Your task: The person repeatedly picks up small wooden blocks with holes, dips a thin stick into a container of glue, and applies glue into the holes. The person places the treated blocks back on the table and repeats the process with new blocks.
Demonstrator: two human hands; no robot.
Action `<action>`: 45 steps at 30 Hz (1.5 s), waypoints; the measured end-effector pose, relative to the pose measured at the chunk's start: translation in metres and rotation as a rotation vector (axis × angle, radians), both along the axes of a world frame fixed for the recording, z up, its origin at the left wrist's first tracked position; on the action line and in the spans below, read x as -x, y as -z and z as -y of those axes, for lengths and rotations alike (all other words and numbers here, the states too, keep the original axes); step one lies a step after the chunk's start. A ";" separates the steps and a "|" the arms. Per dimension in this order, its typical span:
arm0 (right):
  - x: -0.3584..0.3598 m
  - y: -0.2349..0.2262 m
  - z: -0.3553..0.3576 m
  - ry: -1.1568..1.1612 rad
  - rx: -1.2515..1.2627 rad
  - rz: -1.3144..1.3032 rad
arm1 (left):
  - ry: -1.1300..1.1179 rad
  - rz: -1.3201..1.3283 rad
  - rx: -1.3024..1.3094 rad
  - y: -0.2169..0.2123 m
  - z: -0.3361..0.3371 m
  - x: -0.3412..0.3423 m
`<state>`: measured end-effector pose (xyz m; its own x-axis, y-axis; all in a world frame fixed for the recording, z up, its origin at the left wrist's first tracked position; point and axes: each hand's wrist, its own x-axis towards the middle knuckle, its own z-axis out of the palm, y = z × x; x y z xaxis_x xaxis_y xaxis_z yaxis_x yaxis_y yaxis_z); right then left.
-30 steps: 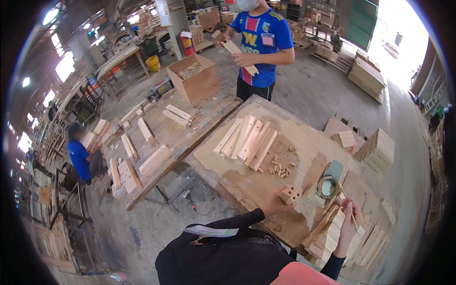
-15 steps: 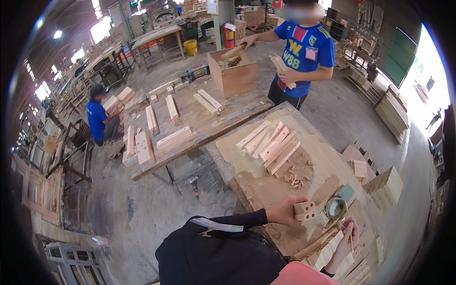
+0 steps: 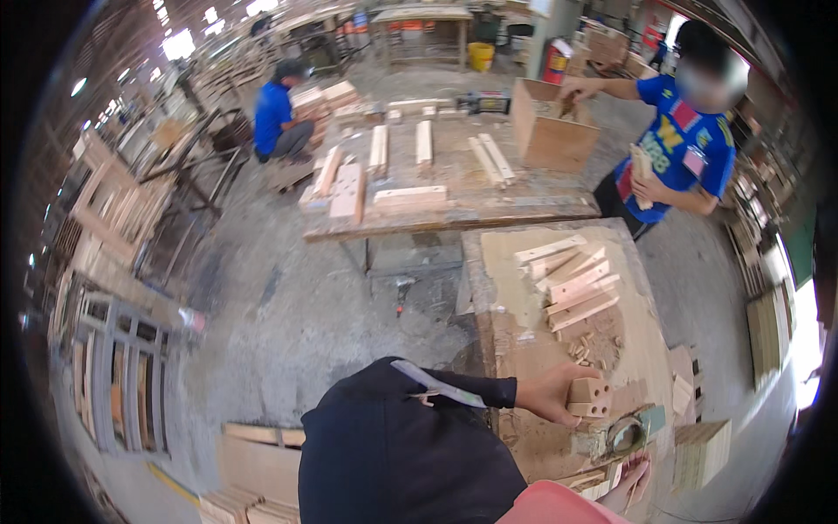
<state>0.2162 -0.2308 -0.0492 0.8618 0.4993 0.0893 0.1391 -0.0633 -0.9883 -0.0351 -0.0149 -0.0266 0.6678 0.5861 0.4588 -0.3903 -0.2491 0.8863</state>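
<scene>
My left hand (image 3: 552, 393) is wrapped round a pale wooden block (image 3: 590, 397) with several round holes in the end facing me. Just beyond it on the worktable lie small wooden dowels (image 3: 581, 351). To the right of the block stands a round glue pot (image 3: 627, 437), its rim smeared with pale glue. My right hand (image 3: 637, 478), near the lower edge beside the pot, pinches a thin wooden stick (image 3: 630, 499). The stick's far end is hard to make out. Cut wooden pieces (image 3: 587, 482) lie by my right hand, partly hidden by a pink thing in front.
Drilled wooden bars (image 3: 576, 284) lie at the worktable's far end. A second table (image 3: 463, 206) beyond carries more bars and an open wooden box (image 3: 552, 140). A co-worker (image 3: 685, 144) stands there, one hand in the box, the other holding wooden pieces. Another person (image 3: 281, 113) squats far left.
The view has swung right to left, so the tables sit further right. My left hand keeps the block and my right hand the stick. The co-worker's hand has gone lower into the box.
</scene>
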 end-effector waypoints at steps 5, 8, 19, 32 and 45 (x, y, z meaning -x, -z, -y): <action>0.002 -0.004 -0.013 -0.066 0.008 -0.063 | 0.082 -0.027 0.066 -0.007 -0.002 0.008; 0.002 -0.006 -0.012 -0.077 -0.009 -0.062 | 0.077 -0.065 0.040 -0.004 -0.003 0.009; 0.016 -0.013 -0.014 0.036 -0.060 -0.017 | 0.014 -0.084 0.099 0.017 -0.004 0.007; 0.009 -0.013 -0.001 0.094 -0.001 0.208 | 0.105 -0.095 0.109 0.012 -0.003 0.002; -0.002 -0.016 -0.015 0.226 0.235 0.389 | 0.115 -0.350 -0.119 -0.021 -0.006 -0.010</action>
<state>0.2178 -0.2155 -0.0331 0.8760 0.3488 0.3331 0.4512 -0.3485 -0.8216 -0.0254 -0.0086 -0.0054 0.8542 0.4549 0.2518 -0.1005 -0.3307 0.9384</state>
